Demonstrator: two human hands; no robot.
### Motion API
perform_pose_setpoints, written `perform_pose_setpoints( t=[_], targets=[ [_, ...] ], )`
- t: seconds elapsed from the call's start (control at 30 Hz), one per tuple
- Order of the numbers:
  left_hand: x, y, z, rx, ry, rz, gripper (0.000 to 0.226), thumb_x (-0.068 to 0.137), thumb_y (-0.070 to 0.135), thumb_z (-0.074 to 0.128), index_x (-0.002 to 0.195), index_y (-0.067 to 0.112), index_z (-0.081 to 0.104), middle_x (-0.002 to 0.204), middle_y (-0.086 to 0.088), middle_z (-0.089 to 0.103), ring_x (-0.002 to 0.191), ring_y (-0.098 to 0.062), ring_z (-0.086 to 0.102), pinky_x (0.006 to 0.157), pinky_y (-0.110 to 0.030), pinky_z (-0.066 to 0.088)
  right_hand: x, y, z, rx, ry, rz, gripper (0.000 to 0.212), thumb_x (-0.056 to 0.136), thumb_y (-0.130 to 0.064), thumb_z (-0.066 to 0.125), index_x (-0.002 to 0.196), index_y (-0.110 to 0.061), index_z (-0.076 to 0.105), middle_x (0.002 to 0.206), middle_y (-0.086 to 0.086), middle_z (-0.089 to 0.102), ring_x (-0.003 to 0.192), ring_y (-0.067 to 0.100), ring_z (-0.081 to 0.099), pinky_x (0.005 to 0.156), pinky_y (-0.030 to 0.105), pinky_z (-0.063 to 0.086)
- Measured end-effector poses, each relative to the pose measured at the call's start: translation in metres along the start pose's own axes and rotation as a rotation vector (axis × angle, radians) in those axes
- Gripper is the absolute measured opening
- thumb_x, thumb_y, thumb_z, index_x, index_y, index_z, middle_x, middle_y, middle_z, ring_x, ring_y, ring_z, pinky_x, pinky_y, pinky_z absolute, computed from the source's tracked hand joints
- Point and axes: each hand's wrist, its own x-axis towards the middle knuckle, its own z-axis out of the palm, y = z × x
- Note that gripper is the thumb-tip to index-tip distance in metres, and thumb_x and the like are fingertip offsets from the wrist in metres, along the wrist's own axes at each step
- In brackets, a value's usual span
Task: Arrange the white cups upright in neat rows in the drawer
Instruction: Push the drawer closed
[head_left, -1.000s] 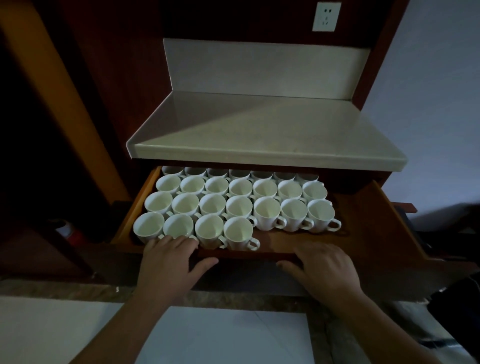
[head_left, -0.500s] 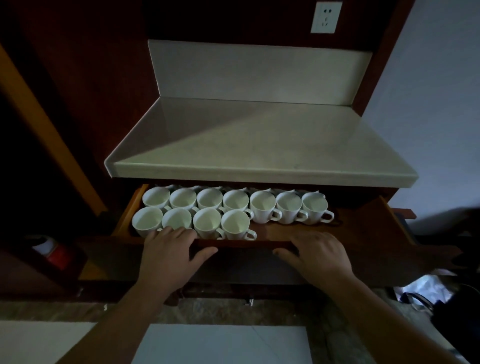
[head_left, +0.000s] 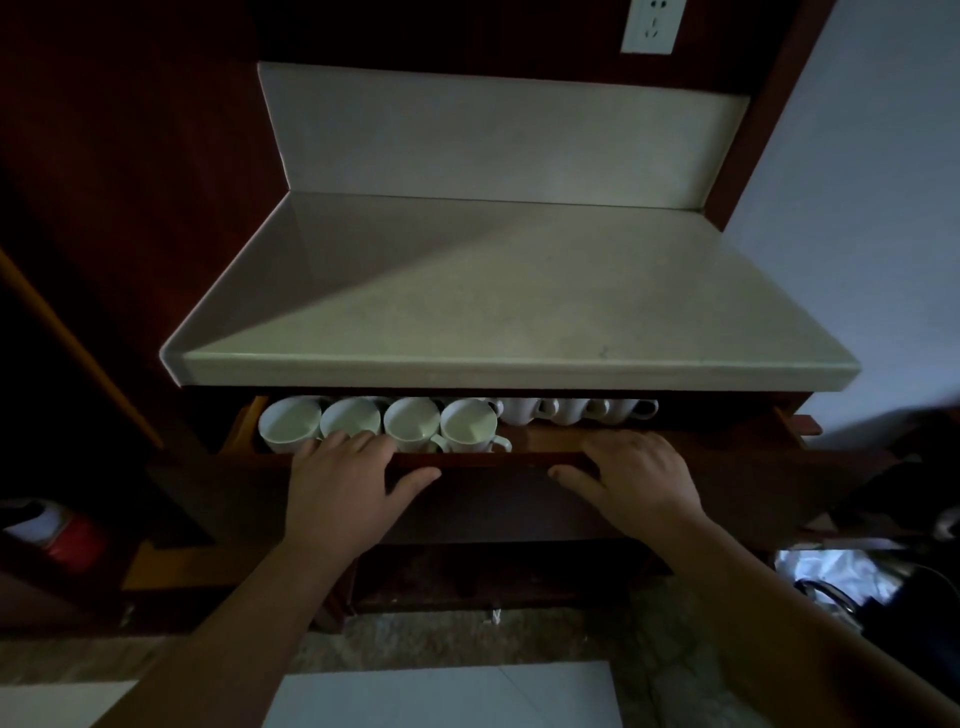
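The wooden drawer (head_left: 493, 499) is almost pushed in under the countertop. Only its front strip shows, with a front row of white cups (head_left: 410, 423) standing upright, mouths up, at the left. Behind and to the right, part of another row of white cups (head_left: 571, 410) shows under the counter edge, handles to the right. My left hand (head_left: 343, 488) lies on the drawer front with its fingers over the top edge, close to the front cups. My right hand (head_left: 639, 483) holds the same edge further right, thumb on the front face. The other cups are hidden under the counter.
A pale stone countertop (head_left: 519, 312) with a backsplash overhangs the drawer, with a wall socket (head_left: 652, 23) above. A red and white object (head_left: 62, 535) sits in the dark shelf at the left. A shiny bag (head_left: 831, 571) lies at the lower right.
The drawer has slid inward under the counter with both hands on its front. Several rows of cups were in view before; now only the front rows show.
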Motion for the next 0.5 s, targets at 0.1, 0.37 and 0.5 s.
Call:
perform_pose_setpoints(
  t=[0.1,0.37,0.5],
  targets=[
    [0.004,0.0,-0.002,-0.001,-0.014,-0.008,0.059,0.09,0.083,0.042,0.082,0.028,0.064,0.078,0.008,0.066,0.079,-0.019,0.062,0.074,-0.039,0.04,0.006,0.003,0.003,-0.045,-0.018,0.009,0.051,0.092,-0.08,0.029,0.085,-0.035,0.052,0.095,-0.01,0.069,0.094,0.015,0.067,0.082,0.034,0.045],
    [-0.022,-0.008,-0.027,-0.398,0.0,-0.241,0.042,0.09,0.057,0.067,0.122,0.029,0.064,0.12,0.007,0.063,0.12,-0.018,0.055,0.1,-0.044,0.049,-0.031,0.01,-0.005,0.31,0.052,0.179,0.057,0.094,-0.065,0.056,0.14,-0.031,0.054,0.142,-0.009,0.051,0.137,0.016,0.041,0.117,0.039,0.03],
    [-0.058,0.006,-0.034,-0.689,0.112,-0.737,0.073,0.086,0.04,0.081,0.147,0.017,0.047,0.152,-0.011,0.04,0.141,-0.034,0.04,0.109,-0.055,0.043,-0.072,0.022,0.006,0.695,0.218,0.585,0.074,0.087,-0.059,0.069,0.148,-0.024,0.045,0.152,-0.001,0.039,0.136,0.023,0.044,0.11,0.05,0.047]
  ],
)
